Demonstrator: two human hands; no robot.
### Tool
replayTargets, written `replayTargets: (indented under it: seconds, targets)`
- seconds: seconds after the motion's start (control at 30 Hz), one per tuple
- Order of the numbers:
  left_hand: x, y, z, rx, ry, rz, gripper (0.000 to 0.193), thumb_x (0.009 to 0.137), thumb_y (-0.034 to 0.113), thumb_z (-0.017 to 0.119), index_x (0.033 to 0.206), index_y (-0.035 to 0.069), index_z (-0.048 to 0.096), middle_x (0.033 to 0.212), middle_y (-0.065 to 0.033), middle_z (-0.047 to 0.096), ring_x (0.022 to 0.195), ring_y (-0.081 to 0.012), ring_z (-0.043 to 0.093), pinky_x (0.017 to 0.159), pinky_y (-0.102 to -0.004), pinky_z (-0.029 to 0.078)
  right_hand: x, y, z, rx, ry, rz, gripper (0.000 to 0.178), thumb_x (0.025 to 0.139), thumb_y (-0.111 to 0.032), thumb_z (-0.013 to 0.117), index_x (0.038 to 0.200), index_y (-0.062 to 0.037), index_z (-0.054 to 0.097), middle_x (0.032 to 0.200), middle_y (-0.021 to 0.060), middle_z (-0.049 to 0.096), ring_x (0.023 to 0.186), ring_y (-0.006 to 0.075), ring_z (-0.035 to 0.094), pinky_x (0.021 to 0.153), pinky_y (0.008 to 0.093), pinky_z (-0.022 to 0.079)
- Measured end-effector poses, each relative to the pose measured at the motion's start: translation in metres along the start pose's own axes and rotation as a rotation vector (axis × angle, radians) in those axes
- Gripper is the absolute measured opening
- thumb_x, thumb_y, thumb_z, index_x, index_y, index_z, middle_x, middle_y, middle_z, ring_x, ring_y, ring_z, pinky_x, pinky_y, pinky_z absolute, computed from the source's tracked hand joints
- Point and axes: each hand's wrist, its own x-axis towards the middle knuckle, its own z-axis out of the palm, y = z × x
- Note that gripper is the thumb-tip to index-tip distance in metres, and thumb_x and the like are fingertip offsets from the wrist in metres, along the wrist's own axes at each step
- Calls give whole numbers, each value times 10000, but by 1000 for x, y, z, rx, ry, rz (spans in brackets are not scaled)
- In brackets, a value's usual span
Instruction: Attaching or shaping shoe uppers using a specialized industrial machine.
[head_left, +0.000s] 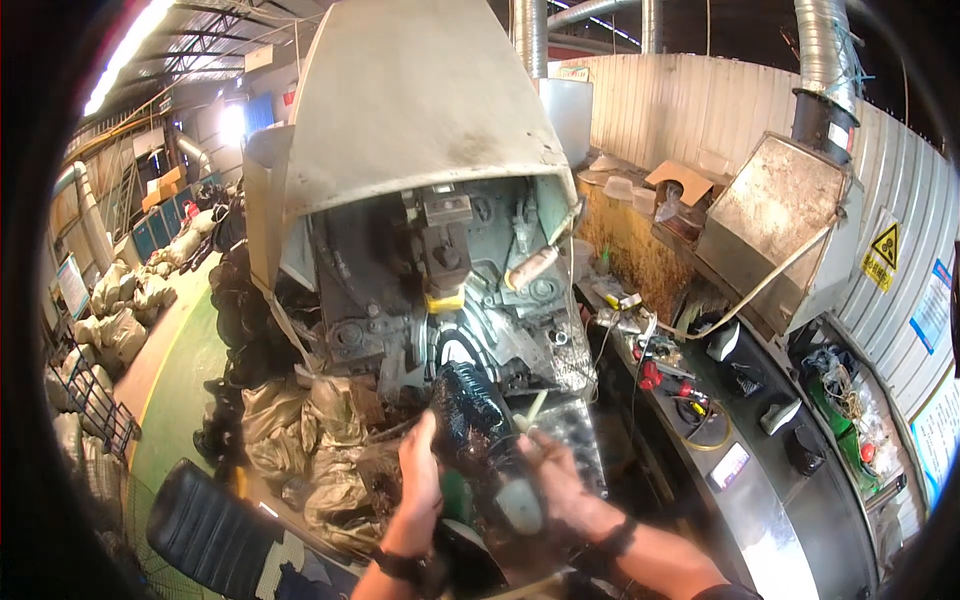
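Observation:
Both my hands are at a dark, glossy shoe upper [468,405] that points away from me into the open front of a grey machine [425,60]. Its far, pale-edged end sits among the metal jaws, under a block with a yellow lower part [445,300]. My left hand [420,468] lies along the left side of the upper, fingers pressed together against it. On the right, my right hand [552,475] grips the near part, its fingers partly blurred. A pale oval piece [520,505] shows at the near end. A whitish stick [537,407] stands by my right fingers.
Right of me, a curved dark conveyor [775,480] carries several shoes. A phone [729,466] and red-handled tools [650,375] lie along its edge. Tan sacks [325,425] crowd the machine's left side, near a black chair [212,525]. A metal hood [775,225] stands beyond.

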Motion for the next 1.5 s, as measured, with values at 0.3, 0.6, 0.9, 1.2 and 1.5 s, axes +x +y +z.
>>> replayTargets:
  seconds: [0.3,0.6,0.9,1.2,1.5]
  targets:
    - [34,-14,-30,226,252,-124,188,929,268,696,936,87,645,859,21,675,705,-68,600,620,-223,443,71,7,30,-64,156,88,341,1013,-229,532,1295,-38,520,1006,70,637,863,154,620,730,321,522]
    - [103,-3,-39,28,184,-343,152,928,270,688,866,144,630,747,17,630,579,-124,555,518,-279,423,135,-5,30,90,120,272,352,974,-196,636,1188,56,516,981,124,658,770,193,655,642,353,572]
    - [122,-120,-102,175,215,104,149,986,122,606,841,86,604,766,54,586,669,-56,514,606,-225,422,162,46,-10,-220,111,40,650,953,-219,660,1463,46,358,1105,53,615,958,96,532,799,253,455]
    - [102,-100,-29,-144,519,-21,242,1021,300,558,937,77,598,919,-5,638,852,-116,554,795,-313,476,158,45,-11,-286,128,56,602,996,-278,592,1477,6,367,1392,135,469,1147,163,497,949,301,435]
    - [114,-121,-22,-140,625,133,312,1028,351,535,866,86,507,820,19,572,731,-90,518,668,-285,472,176,56,-22,-282,274,97,571,970,-136,635,1455,34,385,719,-116,399,544,-4,328,464,189,254]
